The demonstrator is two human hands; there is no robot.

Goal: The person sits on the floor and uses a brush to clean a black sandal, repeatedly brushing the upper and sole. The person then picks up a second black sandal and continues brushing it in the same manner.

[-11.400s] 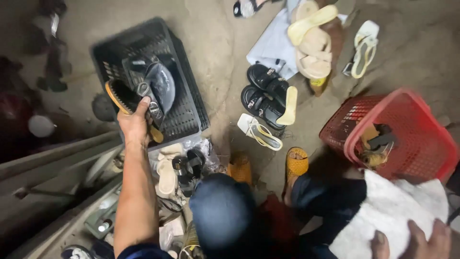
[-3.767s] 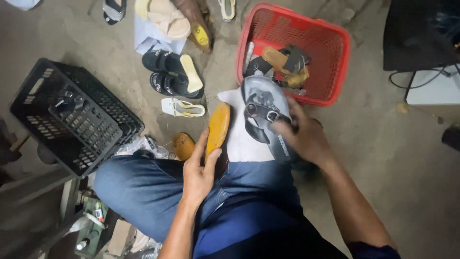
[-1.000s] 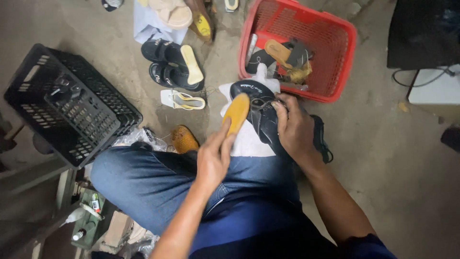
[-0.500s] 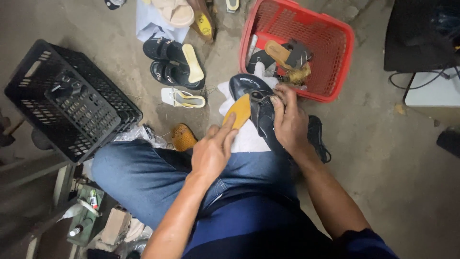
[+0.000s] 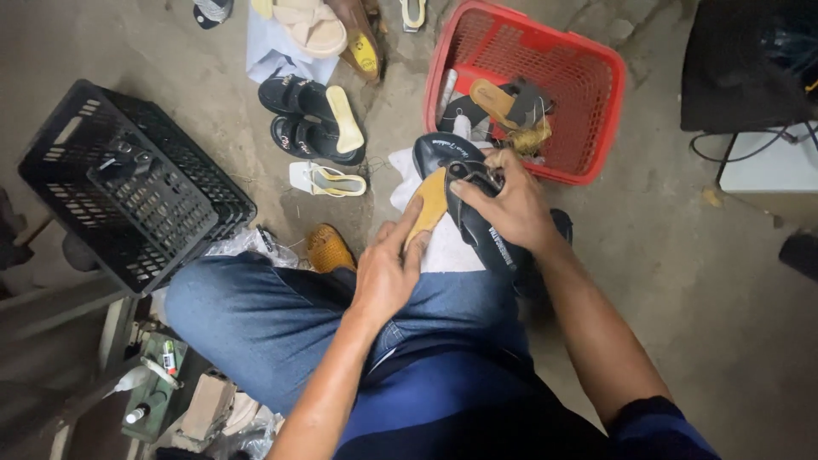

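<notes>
Glossy dark sandal [image 5: 464, 200], seemingly leather, lies on matt white cloth [image 5: 443, 247].

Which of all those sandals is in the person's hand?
The dark sandal on the white cloth, gripped by the right hand; the others lie on the floor or in baskets.

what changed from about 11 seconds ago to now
Then the left hand held the brush and dark sandal over the black crate. Now the right hand grips the sandal on the white cloth, and the left hand presses the brush against it. The red basket holds the same bits.
</notes>
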